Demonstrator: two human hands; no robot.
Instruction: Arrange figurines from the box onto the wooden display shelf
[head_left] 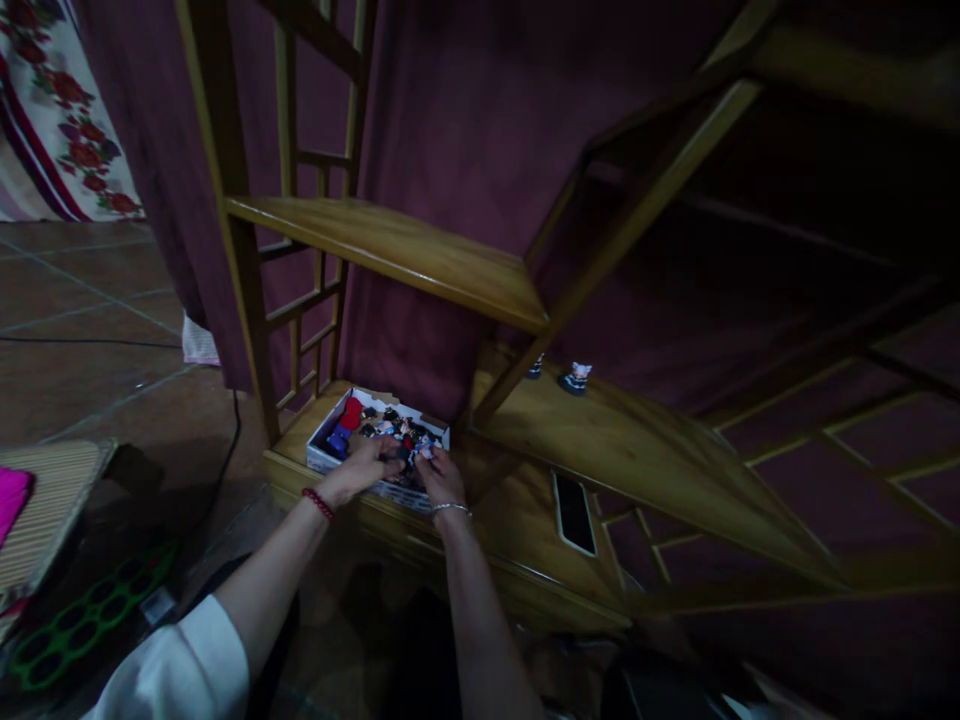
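Observation:
An open cardboard box (321,458) full of small figurines sits at the left end of the low wooden shelf. Both hands reach over its front edge. My left hand (366,468), with a red bead bracelet at the wrist, has its fingers closed around something dark that I cannot make out. My right hand (444,480), wearing a silver bracelet, pinches a small pale figurine (427,450) close beside it. Inside the box, a red piece (351,413) and a blue piece (337,442) lie at the left, with mixed dark and light figurines around them.
A phone (575,513) lies on the low shelf to the right. Two small figurines stand on the slanting-looking middle shelf, one a striped figurine (577,378) and one partly behind a wooden post. An upper shelf board (397,250) overhangs the box.

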